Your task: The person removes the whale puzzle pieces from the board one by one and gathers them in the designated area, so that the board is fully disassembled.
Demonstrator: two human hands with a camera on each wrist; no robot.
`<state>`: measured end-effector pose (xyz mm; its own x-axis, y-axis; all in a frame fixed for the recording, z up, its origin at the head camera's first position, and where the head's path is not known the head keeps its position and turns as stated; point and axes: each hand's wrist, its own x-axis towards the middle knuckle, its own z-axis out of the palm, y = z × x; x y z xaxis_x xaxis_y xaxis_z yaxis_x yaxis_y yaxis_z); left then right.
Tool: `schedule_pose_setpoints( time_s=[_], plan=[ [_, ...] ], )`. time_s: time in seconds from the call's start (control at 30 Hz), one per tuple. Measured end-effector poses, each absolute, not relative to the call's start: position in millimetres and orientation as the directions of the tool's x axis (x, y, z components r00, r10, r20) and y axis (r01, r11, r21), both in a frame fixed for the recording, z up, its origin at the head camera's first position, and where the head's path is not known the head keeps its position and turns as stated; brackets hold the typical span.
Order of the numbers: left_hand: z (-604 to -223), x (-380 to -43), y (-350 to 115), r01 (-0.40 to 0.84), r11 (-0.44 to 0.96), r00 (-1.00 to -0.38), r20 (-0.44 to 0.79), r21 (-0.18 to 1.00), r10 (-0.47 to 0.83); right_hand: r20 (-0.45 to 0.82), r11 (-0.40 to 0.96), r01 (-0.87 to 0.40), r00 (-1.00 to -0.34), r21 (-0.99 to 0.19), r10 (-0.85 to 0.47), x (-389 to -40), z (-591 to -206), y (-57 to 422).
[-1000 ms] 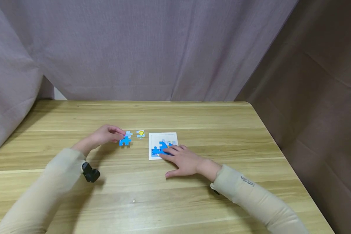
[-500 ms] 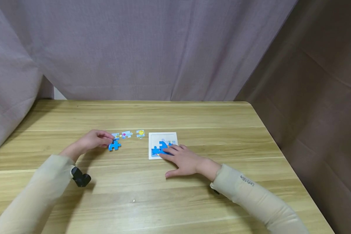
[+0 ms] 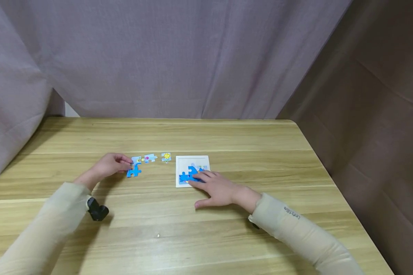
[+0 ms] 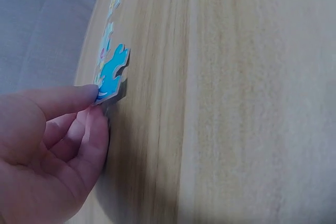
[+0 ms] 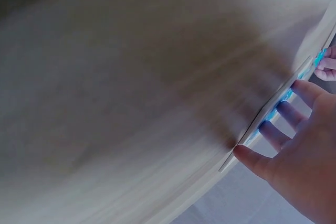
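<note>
My left hand (image 3: pixel 113 165) pinches a blue jigsaw piece (image 3: pixel 134 171) by its left edge, thumb on its face in the left wrist view. There the piece (image 4: pixel 113 74) is tilted, its far side raised over a shadow on the wood. My right hand (image 3: pixel 218 188) lies with spread fingers over the lower right of a white puzzle tray (image 3: pixel 183 162). Its fingertips rest on blue pieces (image 3: pixel 183 177) laid along the tray's lower part and hide some of them. Pale printing shows on the tray floor above these pieces.
Just behind the held piece lies a light-blue piece (image 3: pixel 136 160). Beside it are a piece with a pink swirl (image 3: pixel 150 157) and one with a yellow sun (image 3: pixel 166 156). A grey curtain (image 3: pixel 158 76) hangs behind the wooden table (image 3: pixel 247 145).
My left hand has carried the blue piece left, away from the swirl piece, uncovering the light-blue piece; it has barely moved in the last half second. My right hand has stayed on the tray.
</note>
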<state>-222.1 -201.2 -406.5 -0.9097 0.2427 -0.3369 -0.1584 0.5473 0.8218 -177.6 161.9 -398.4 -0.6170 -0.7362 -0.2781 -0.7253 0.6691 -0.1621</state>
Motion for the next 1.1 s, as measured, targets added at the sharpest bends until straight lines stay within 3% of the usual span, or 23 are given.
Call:
schedule_pose_setpoints(
  time_s=[0.43, 1.1],
  plan=[
    [-402, -222, -193, -0.105, 0.587, -0.939, -0.275, 0.803, 0.208, -0.278, 0.69, -0.668, -0.631, -0.28, -0.724, -176, -396, 168],
    [-386, -244, -113, -0.076, 0.451, -0.893, -0.262, 0.889, 0.367, -0.256, 0.706, -0.674, -0.658, -0.218, -0.708, -170, -397, 187]
  ],
)
